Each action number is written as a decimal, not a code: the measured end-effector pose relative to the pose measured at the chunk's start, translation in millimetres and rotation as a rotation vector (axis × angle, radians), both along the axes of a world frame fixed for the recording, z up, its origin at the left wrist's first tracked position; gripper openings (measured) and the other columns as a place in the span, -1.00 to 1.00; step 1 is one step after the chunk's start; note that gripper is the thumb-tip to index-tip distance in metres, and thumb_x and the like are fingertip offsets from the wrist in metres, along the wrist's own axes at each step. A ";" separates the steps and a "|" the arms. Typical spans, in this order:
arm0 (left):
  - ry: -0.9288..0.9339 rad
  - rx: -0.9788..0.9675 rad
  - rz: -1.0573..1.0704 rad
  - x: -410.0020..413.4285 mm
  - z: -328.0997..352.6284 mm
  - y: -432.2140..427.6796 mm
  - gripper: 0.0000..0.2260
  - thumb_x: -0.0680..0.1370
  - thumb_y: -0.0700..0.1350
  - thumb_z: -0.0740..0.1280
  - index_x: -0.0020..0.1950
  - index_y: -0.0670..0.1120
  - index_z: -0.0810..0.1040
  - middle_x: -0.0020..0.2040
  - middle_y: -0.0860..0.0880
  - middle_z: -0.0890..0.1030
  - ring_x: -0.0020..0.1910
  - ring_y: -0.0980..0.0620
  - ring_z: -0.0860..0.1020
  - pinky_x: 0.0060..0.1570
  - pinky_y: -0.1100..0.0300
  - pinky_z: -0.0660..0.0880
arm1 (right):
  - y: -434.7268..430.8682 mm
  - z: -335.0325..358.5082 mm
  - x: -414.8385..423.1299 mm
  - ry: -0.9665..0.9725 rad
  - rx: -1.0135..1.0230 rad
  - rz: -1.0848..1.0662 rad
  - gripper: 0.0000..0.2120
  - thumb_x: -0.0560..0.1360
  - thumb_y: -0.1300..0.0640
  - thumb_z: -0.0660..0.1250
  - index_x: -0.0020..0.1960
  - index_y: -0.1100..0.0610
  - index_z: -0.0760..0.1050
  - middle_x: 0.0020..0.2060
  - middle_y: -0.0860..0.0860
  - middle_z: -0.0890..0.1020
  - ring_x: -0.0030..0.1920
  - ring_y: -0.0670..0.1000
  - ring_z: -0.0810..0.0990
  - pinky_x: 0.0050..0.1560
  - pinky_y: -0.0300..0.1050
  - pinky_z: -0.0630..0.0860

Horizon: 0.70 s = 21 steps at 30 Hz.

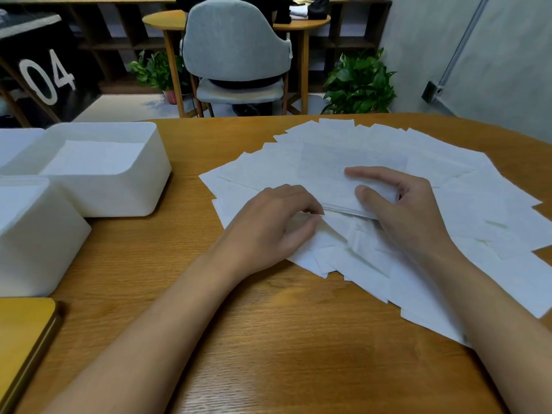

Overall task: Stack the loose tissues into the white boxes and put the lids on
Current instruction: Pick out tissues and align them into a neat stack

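I have a small stack of tissues [334, 180] between both hands, lifted a little off the loose tissues [466, 204] that lie fanned out across the right half of the wooden table [268, 360]. My right hand [409, 216] grips the stack from its right side. The thumb lies flat on top near the front edge, the forefinger stretches out along the top further back, and my other fingers are tucked beneath, where I cannot see them. My left hand [268, 225] comes in from the left with its fingers curled. Their tips meet the thumb at the stack's near left corner and pinch it there. The heel of that hand rests over the edge of the loose sheets. The stack sits directly between my two sets of fingertips, its front edge showing several layers.

Well to the left stands an open white box [125, 186] with a pile of tissues [89, 158] already lying inside it, below the rim. A second white box [38, 243] stands nearer to me, touching the first. A flat yellow panel [24, 339] lies at the table's near left corner, just in front of that box
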<state>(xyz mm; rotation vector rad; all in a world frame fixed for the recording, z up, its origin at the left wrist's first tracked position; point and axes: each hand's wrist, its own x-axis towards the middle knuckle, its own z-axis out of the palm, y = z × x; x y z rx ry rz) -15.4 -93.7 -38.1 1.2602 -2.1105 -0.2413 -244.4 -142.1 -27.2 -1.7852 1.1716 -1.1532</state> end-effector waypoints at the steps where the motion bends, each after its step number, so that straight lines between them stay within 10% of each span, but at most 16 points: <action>1: 0.014 -0.013 0.005 -0.1 2.6 0.9 -0.88 0.66 -0.08 0.36 0.13 -0.06 0.66 0.02 0.11 0.67 0.02 0.12 0.61 0.03 0.06 0.54 | 0.5 0.1 0.0 0.003 -0.009 0.009 -0.75 0.63 0.25 0.38 0.18 -0.02 0.71 0.14 -0.25 0.72 0.23 -0.31 0.59 0.22 -0.46 0.43; 10: 0.239 -0.078 0.105 7.3 20.4 1.2 -0.89 0.65 -0.13 0.42 0.10 -0.10 0.73 -0.01 0.11 0.73 0.03 0.20 0.64 0.02 0.33 0.50 | 12.9 7.5 5.1 -0.021 -0.049 0.200 -0.69 0.57 -0.04 0.39 0.18 0.13 0.70 -0.29 -0.34 0.66 -0.22 -0.32 0.62 -0.17 -0.50 0.43; 14: 0.336 0.003 0.120 2.9 18.6 2.2 -0.88 0.61 -0.08 0.48 0.12 -0.05 0.74 0.03 0.15 0.73 0.07 0.21 0.65 0.04 0.26 0.56 | 17.4 3.7 11.6 -0.093 0.008 0.231 -0.92 0.55 0.14 0.51 0.03 0.02 0.73 -0.12 -0.05 0.76 -0.10 -0.10 0.73 -0.15 -0.27 0.59; 21: 0.552 0.140 0.207 8.8 21.6 -1.1 -0.79 0.52 -0.08 0.58 0.14 0.05 0.71 -0.03 0.08 0.73 0.06 0.16 0.67 0.16 0.11 0.61 | 9.8 8.1 5.7 -0.070 0.062 0.225 -0.68 0.59 0.19 0.45 0.30 -0.06 0.61 0.13 -0.15 0.70 0.11 -0.11 0.68 0.02 -0.24 0.59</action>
